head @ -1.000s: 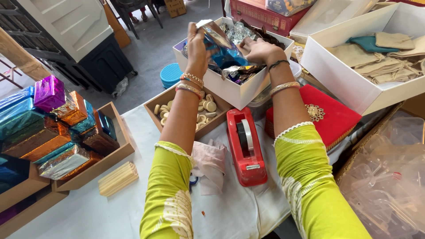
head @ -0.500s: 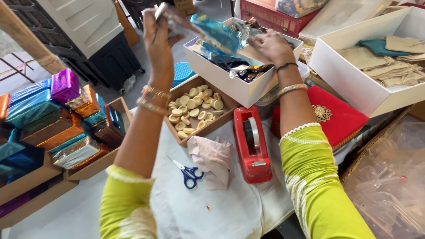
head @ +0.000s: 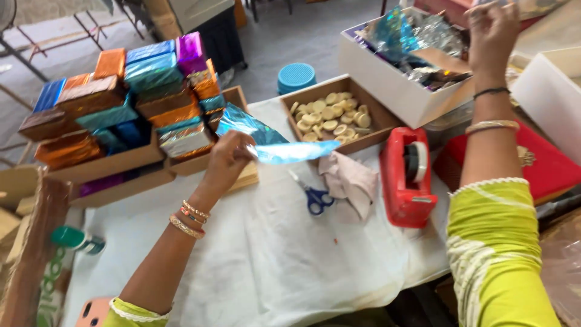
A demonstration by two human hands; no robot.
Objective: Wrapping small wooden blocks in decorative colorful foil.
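While left hand (head: 227, 160) grips blue foil (head: 272, 142), right hand (head: 493, 30) state unclear; tape dispenser (head: 408, 178) between.

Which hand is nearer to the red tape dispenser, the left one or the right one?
Neither is plainly nearer. The left hand holds a blue foil sheet to the left of the red tape dispenser, scissors between. The right hand is raised over the white box beyond it.

Shiny blue foil sheet (head: 272, 142); red tape dispenser (head: 407, 175); blue-handled scissors (head: 315, 197); white cloth (head: 272, 266) on the table; cream discs (head: 330, 115) in a brown tray; foil-wrapped boxes (head: 121, 97) in orange, teal, blue, purple and brown; yellow-green sleeves (head: 496, 248) with white trim.
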